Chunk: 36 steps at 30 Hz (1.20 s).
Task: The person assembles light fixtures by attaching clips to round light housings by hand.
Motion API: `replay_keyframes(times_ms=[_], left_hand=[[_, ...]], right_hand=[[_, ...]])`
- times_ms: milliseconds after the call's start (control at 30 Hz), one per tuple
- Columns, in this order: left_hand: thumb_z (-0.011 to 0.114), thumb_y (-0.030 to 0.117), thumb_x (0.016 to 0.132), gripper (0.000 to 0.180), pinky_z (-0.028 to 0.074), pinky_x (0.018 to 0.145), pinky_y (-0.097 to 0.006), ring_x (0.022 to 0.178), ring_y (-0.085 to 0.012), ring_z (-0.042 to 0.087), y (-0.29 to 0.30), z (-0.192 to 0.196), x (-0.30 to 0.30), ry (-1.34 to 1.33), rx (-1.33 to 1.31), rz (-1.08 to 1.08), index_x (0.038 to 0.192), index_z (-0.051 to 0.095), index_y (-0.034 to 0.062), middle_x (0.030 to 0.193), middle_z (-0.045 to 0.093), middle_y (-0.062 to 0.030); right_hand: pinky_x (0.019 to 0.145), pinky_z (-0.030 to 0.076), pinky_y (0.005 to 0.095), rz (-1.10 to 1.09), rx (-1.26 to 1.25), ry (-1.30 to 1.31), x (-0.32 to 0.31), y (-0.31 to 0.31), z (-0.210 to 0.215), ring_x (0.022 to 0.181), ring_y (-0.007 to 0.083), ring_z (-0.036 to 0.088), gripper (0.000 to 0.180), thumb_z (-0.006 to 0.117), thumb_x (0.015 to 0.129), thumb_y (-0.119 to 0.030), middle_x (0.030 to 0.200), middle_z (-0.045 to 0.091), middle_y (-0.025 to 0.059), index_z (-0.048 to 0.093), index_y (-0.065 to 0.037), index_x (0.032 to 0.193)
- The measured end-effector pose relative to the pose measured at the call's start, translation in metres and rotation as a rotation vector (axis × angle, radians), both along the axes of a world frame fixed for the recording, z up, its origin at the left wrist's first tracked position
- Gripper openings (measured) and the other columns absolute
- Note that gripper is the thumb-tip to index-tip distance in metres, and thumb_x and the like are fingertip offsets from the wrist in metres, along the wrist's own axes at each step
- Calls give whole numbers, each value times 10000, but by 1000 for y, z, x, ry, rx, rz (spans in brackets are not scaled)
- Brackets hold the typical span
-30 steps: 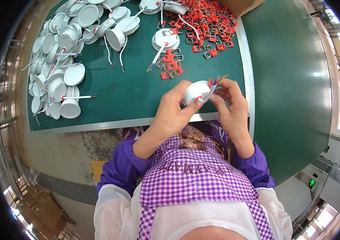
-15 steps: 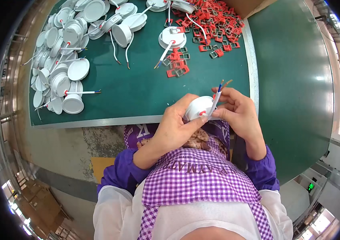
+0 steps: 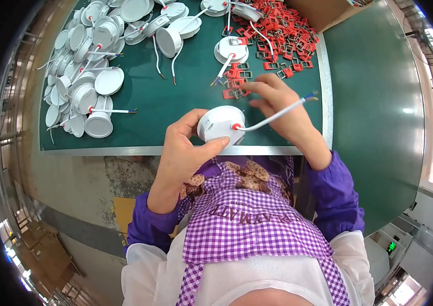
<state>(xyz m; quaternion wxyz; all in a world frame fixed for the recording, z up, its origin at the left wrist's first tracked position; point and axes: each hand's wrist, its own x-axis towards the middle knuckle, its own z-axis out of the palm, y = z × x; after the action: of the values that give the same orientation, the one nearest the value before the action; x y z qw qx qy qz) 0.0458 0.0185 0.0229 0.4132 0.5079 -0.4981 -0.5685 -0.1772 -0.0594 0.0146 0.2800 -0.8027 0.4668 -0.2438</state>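
Observation:
My left hand [image 3: 178, 148] grips a round white downlight [image 3: 219, 121] by its rim, above the near edge of the table. Its white cable [image 3: 272, 118] leaves a red grommet and runs right, passing in front of my right hand, with bare wire ends at the tip. My right hand [image 3: 283, 104] reaches over the table, fingers apart and slightly blurred. Its index fingertip is at a small group of red clips with metal frames [image 3: 234, 93]; whether it touches one I cannot tell. Just beyond those clips lies another white downlight [image 3: 231, 49] with a red clip on it.
A large heap of white downlights [image 3: 86, 84] with cables covers the left of the green table [image 3: 163, 117]. Red clips [image 3: 290, 35] are piled at the far right beside a cardboard box [image 3: 323, 13]. A metal strip [image 3: 324, 86] edges the table's right side, next to another green surface [image 3: 374, 112].
My right hand has let go of the cable and moved up and left to the clips. My left hand has shifted left with the downlight, whose cable now points right.

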Motion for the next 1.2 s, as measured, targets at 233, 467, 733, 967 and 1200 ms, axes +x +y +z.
replay_keyframes(times_ms=[233, 467, 733, 967, 1200], left_hand=[[682, 12, 822, 352, 540, 873, -368, 958, -214, 665, 3, -19, -13, 684, 259, 76, 1146, 547, -4, 1071, 663, -125], [691, 21, 839, 305, 552, 787, -313, 933, -184, 670, -6, -16, -31, 601, 316, -86, 1123, 580, 8, 1029, 678, -107], [763, 165, 734, 300, 520, 649, -283, 708, -131, 652, -31, -13, -59, 25, 203, -169, 944, 683, -33, 801, 702, -101], [770, 222, 704, 332, 518, 627, -333, 659, -178, 666, -37, -20, -74, -83, 134, -203, 915, 686, -21, 747, 692, -129], [727, 179, 702, 266, 519, 640, -372, 693, -282, 678, -36, -7, -78, -252, 40, -239, 885, 677, -7, 767, 684, -175]], right_hand=[[725, 511, 435, 208, -200, 260, 13, -12, -11, 858, 335, 624, 154, 627, 840, -91, 1001, 558, 135, 579, -56, 982], [643, 520, 249, -239, 366, -328, -22, -4, 7, 730, 94, 631, 166, 605, 907, -5, 864, 672, 49, 647, -7, 1068], [646, 521, 265, -184, 236, -328, -40, 19, 34, 742, 121, 645, 145, 672, 863, -12, 848, 670, 63, 641, 4, 1004], [648, 533, 357, -21, -80, -82, -33, 53, 29, 773, 287, 657, 179, 658, 802, 45, 907, 641, 117, 636, -17, 968], [643, 547, 354, 7, -175, 77, -34, 62, 34, 771, 286, 665, 249, 620, 762, 64, 938, 654, 109, 629, -22, 995]])
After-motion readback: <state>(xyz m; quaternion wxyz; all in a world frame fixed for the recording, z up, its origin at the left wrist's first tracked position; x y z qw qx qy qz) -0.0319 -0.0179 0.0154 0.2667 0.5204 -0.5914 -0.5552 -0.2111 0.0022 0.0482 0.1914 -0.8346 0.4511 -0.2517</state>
